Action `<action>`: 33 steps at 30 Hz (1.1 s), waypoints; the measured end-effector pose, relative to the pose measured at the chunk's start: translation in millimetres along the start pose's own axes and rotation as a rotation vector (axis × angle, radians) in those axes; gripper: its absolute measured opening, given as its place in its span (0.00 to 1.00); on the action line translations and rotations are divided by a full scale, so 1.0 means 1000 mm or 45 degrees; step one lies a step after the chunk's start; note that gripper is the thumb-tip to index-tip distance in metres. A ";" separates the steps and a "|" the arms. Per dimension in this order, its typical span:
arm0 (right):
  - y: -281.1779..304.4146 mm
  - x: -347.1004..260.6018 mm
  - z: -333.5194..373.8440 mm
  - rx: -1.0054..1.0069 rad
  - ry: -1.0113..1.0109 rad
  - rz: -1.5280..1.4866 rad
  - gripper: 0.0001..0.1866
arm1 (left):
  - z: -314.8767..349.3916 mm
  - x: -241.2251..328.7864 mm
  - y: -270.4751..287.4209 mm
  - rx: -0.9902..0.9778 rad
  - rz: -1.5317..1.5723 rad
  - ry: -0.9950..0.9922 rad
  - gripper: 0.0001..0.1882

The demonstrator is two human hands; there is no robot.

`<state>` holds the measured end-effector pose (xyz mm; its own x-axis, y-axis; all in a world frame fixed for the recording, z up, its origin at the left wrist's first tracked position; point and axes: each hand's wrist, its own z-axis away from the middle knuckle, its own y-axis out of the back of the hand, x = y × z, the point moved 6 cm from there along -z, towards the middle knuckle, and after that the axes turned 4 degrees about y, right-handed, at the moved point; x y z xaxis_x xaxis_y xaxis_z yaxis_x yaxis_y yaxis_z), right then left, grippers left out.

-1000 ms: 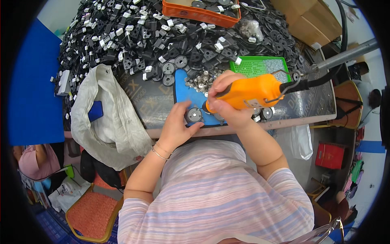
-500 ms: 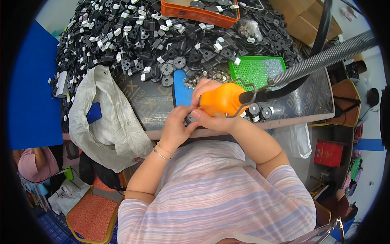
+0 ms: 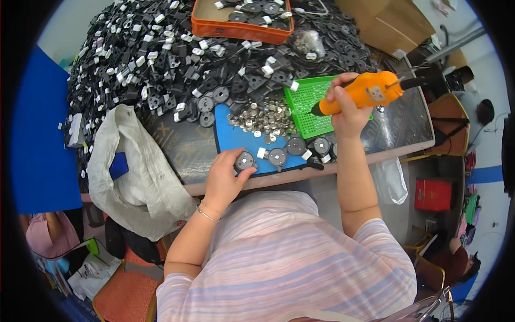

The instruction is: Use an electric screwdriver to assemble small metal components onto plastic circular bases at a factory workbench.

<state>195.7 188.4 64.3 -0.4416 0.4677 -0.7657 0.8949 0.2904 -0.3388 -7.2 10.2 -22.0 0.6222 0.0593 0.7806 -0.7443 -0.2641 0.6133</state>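
Observation:
With its fingertips closed on the rim, my left hand (image 3: 222, 174) holds a round dark disc part (image 3: 245, 161) at the front of a blue mat (image 3: 228, 140). My right hand (image 3: 347, 110) is wrapped round an orange electric screwdriver (image 3: 373, 91), its black nose pointing left above a green perforated tray (image 3: 306, 88). The tray's right part is hidden by that hand. Small silver metal pieces (image 3: 268, 118) lie heaped on the mat's far side. Right of the held disc, several similar discs with white tips (image 3: 277, 156) sit in a row along the front edge.
A large pile of black and white plastic parts (image 3: 134, 70) covers the back of the table. An orange bin (image 3: 241, 30) with discs stands on it. A white woven sack (image 3: 129, 177) hangs over the front left edge. A cardboard box (image 3: 397, 27) stands back right.
My right hand has carried the screwdriver up and right, away from the disc, to above the green tray. My left hand stays on the disc. The view has shifted slightly.

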 end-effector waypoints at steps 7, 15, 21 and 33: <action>0.033 0.008 0.003 0.116 0.024 0.138 0.13 | -0.008 0.009 -0.018 -0.098 0.043 0.023 0.24; 0.033 0.009 0.002 0.084 0.076 0.124 0.13 | -0.007 0.010 -0.020 -0.102 0.079 0.005 0.27; 0.037 0.011 0.001 0.082 0.071 0.094 0.14 | -0.005 0.010 -0.019 -0.087 0.069 -0.034 0.28; 0.039 0.014 0.002 0.048 0.068 0.077 0.13 | -0.003 0.007 -0.021 -0.139 0.123 0.058 0.26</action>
<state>224.4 204.1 39.5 -0.3888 0.5273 -0.7555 0.9213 0.2291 -0.3142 12.1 19.5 -28.9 0.5368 0.0830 0.8396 -0.8236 -0.1643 0.5428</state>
